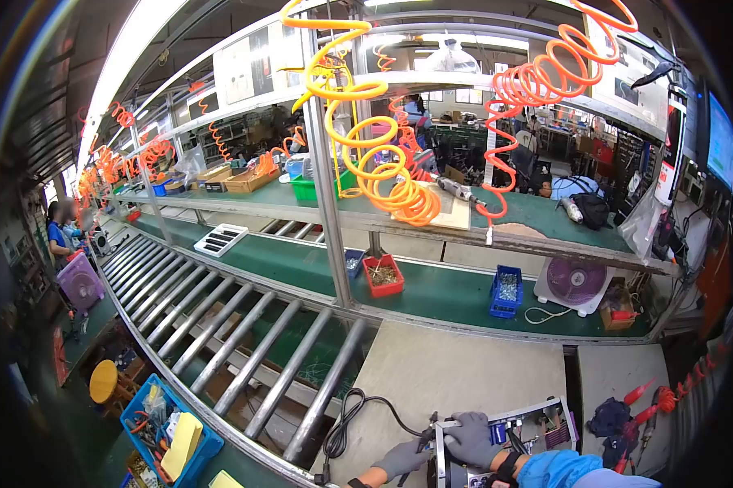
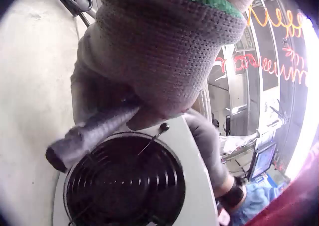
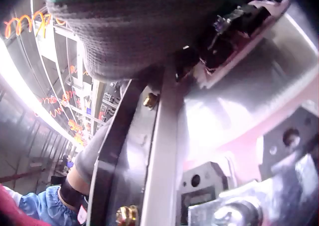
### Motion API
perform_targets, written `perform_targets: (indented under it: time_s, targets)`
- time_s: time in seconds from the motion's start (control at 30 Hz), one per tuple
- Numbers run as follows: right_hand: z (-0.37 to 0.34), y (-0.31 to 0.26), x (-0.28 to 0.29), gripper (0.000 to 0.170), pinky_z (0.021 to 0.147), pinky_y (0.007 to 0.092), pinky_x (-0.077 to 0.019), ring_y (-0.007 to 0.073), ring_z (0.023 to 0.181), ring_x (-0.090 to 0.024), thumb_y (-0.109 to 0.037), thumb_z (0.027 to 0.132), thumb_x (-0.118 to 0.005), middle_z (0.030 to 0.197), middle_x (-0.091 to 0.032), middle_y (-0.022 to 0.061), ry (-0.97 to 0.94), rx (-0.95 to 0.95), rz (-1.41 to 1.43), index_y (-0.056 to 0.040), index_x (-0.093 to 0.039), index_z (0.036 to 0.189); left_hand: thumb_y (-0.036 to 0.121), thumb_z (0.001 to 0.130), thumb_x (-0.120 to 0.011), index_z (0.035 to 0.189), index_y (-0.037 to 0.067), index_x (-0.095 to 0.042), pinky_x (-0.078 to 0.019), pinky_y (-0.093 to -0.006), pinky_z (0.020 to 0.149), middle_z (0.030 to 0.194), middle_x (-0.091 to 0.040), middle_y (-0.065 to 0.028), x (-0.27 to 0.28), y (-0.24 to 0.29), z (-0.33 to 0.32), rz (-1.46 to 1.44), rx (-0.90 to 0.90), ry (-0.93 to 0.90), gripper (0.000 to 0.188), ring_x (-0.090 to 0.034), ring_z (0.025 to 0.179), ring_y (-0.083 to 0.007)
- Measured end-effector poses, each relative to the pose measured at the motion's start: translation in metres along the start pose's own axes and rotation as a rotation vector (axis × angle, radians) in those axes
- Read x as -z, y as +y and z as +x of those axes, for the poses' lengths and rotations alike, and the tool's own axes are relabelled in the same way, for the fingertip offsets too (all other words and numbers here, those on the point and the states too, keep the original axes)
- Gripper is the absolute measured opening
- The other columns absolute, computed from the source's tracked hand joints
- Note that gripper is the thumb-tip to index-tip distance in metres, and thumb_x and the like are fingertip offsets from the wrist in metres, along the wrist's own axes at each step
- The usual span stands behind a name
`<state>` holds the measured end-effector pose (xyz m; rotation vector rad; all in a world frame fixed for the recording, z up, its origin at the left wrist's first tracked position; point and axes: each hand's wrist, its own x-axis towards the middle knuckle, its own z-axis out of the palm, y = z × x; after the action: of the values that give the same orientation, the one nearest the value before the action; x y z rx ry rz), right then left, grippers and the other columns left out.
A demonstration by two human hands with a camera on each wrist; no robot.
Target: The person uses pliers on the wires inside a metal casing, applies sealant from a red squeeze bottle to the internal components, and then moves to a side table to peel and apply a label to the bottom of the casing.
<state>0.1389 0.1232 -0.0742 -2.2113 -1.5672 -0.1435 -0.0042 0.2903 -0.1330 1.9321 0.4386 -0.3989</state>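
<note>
Both hands wear grey knit gloves. An open metal chassis (image 1: pixel 574 423) with boards and wiring inside stands at the front edge of the bench. Its end panel (image 2: pixel 197 186) carries a round black fan grille (image 2: pixel 124 183). My left hand (image 1: pixel 403 459) is beside that panel, its curled fingers gripping the end of a black power cord (image 1: pixel 387 400). A dark ribbed, blunt-ended piece (image 2: pixel 92 136) juts from these fingers in the left wrist view. Across the chassis top, my right hand (image 1: pixel 471 439) grips the near-end frame rail (image 3: pixel 167 136). Brass studs (image 3: pixel 127 215) line that rail.
A roller conveyor (image 1: pixel 244 350) runs off to the left. Behind the bench are a red parts bin (image 1: pixel 383 276), a blue bin (image 1: pixel 506 291) and a purple fan (image 1: pixel 575 281). Orange coiled hoses (image 1: pixel 391 163) hang overhead. A blue tool crate (image 1: pixel 171 431) sits at lower left.
</note>
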Motion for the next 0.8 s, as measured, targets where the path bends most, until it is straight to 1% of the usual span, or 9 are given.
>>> perform_targets:
  time_s: [0.1, 0.13, 0.23, 0.4, 0.47, 0.57, 0.67, 0.73, 0.8]
  targets:
    - [0.008, 0.011, -0.017, 0.026, 0.091, 0.0483, -0.0475, 0.0338, 0.100, -0.064, -0.027, 0.082, -0.064, 0.113, -0.066, 0.0177, 0.135, -0.087, 0.297, -0.0102, -0.075, 0.099, 0.051, 0.095, -0.049, 0.131, 0.011, -0.053, -0.0538, -0.0482, 0.074, 0.091, -0.071, -0.0180, -0.023, -0.023, 0.021, 0.176, -0.110, 0.170, 0.055, -0.070, 0.082, -0.0375]
    - [0.020, -0.005, -0.001, 0.033, 0.085, 0.0468, -0.0525, 0.0361, 0.096, -0.067, -0.027, 0.087, -0.064, 0.108, -0.068, 0.0207, 0.133, -0.224, 0.411, -0.0061, -0.070, 0.111, 0.051, 0.095, -0.049, 0.128, 0.010, -0.054, -0.0534, -0.0499, 0.075, 0.093, -0.071, -0.0198, -0.032, -0.035, 0.033, 0.209, -0.055, 0.187, 0.052, -0.070, 0.085, -0.0395]
    - [0.044, -0.009, -0.013, 0.041, 0.089, 0.0468, -0.0521, 0.0386, 0.100, -0.067, -0.034, 0.092, -0.061, 0.110, -0.068, 0.0218, 0.039, -0.365, 0.306, -0.0060, -0.065, 0.122, 0.051, 0.096, -0.048, 0.122, 0.007, -0.055, -0.0531, -0.0517, 0.078, 0.096, -0.071, -0.0219, -0.041, -0.032, 0.034, 0.272, 0.007, 0.252, 0.051, -0.069, 0.089, -0.0409]
    - [0.079, -0.006, -0.010, 0.051, 0.090, 0.0454, -0.0516, 0.0356, 0.105, -0.067, -0.049, 0.091, -0.049, 0.116, -0.070, 0.0168, -0.675, -0.237, 0.126, -0.0132, -0.065, 0.125, 0.046, 0.095, -0.052, 0.126, 0.005, -0.052, -0.0528, -0.0514, 0.081, 0.110, -0.068, -0.0231, -0.023, -0.008, 0.013, 0.323, -0.013, 0.327, 0.052, -0.068, 0.095, -0.0408]
    - [0.086, -0.004, -0.014, 0.049, 0.090, 0.0451, -0.0515, 0.0355, 0.105, -0.067, -0.047, 0.089, -0.050, 0.115, -0.070, 0.0170, -0.728, -0.249, 0.133, -0.0136, -0.069, 0.120, 0.042, 0.091, -0.058, 0.134, 0.005, -0.049, -0.0516, -0.0513, 0.086, 0.125, -0.063, -0.0239, -0.034, -0.032, 0.035, 0.406, -0.014, 0.386, 0.058, -0.065, 0.103, -0.0407]
    - [0.089, -0.010, -0.008, 0.047, 0.090, 0.0452, -0.0517, 0.0353, 0.103, -0.068, -0.048, 0.088, -0.050, 0.111, -0.071, 0.0177, -0.746, -0.223, 0.144, -0.0156, -0.073, 0.112, 0.039, 0.084, -0.065, 0.146, 0.004, -0.041, -0.0475, -0.0504, 0.096, 0.141, -0.051, -0.0232, -0.042, -0.039, 0.038, 0.588, -0.141, 0.731, 0.075, -0.056, 0.118, -0.0421]
    - [0.083, -0.014, -0.004, 0.047, 0.089, 0.0461, -0.0519, 0.0369, 0.101, -0.068, -0.050, 0.088, -0.049, 0.109, -0.071, 0.0186, -0.707, -0.169, 0.086, -0.0171, -0.075, 0.109, 0.039, 0.078, -0.069, 0.151, 0.002, -0.033, -0.0430, -0.0501, 0.103, 0.145, -0.047, -0.0220, -0.047, -0.034, 0.031, 0.643, -0.210, 0.886, 0.089, -0.050, 0.125, -0.0429]
    - [0.080, -0.015, -0.007, 0.048, 0.089, 0.0470, -0.0518, 0.0384, 0.101, -0.068, -0.051, 0.088, -0.048, 0.108, -0.071, 0.0193, -0.711, -0.139, 0.061, -0.0175, -0.075, 0.110, 0.031, 0.081, -0.066, 0.140, 0.005, -0.048, -0.0488, -0.0437, 0.097, 0.125, -0.060, -0.0185, -0.031, -0.017, 0.026, 0.627, -0.278, 0.963, 0.067, -0.060, 0.113, -0.0340]
    - [0.082, -0.012, -0.006, 0.050, 0.090, 0.0479, -0.0516, 0.0396, 0.102, -0.067, -0.053, 0.089, -0.047, 0.109, -0.071, 0.0200, -0.758, -0.130, 0.074, -0.0177, -0.074, 0.112, 0.028, 0.080, -0.067, 0.135, 0.006, -0.054, -0.0507, -0.0418, 0.095, 0.119, -0.065, -0.0178, -0.019, -0.024, 0.034, 0.500, -0.375, 0.820, 0.061, -0.063, 0.109, -0.0322]
